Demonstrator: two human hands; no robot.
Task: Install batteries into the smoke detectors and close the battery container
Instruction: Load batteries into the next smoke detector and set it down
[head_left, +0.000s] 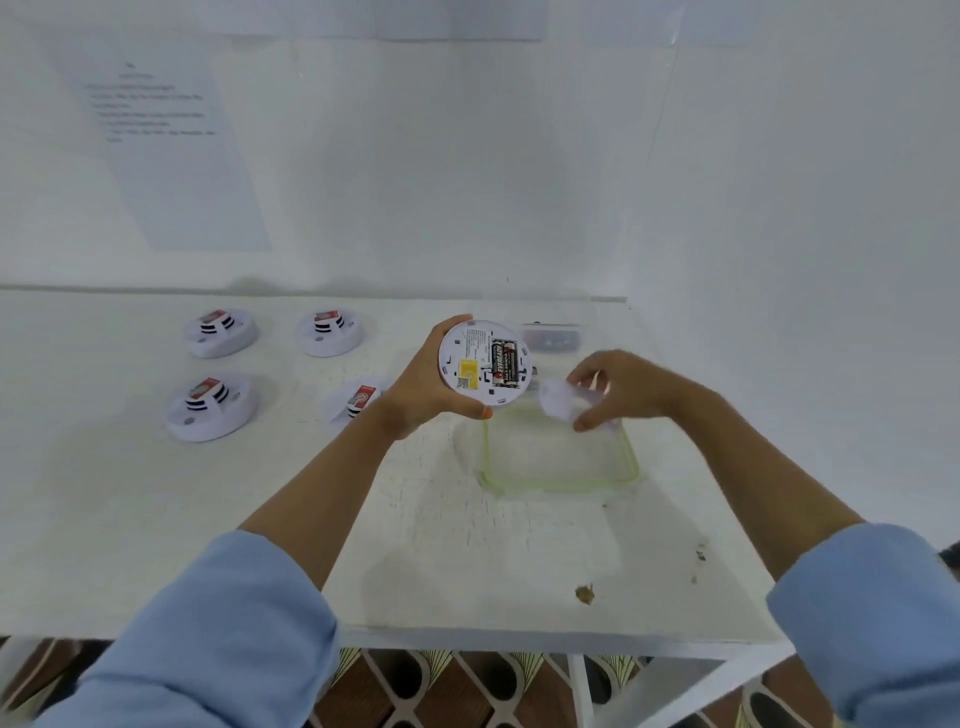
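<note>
While the left hand (421, 384) has its grip clamped round the rim of a white smoke detector (467, 353), held up off the surface (415, 545) with its back to the camera, you can see two black batteries (504, 362) sitting side by side in the open compartment. Just right of that grip, the right hand (618, 387) has its fingers pinched on a small white piece (558, 400). Could be the battery cover, but it's too blurry to be sure. Directly below the right grip lies a clear green-rimmed plastic piece (561, 486), flat on the surface. Just beyond both grips there's a small clear box (550, 338). Well off to the left of the left grip, three more detectors (221, 332) rest on the surface, and a fourth one (358, 400) peeks out from behind the left wrist.
</note>
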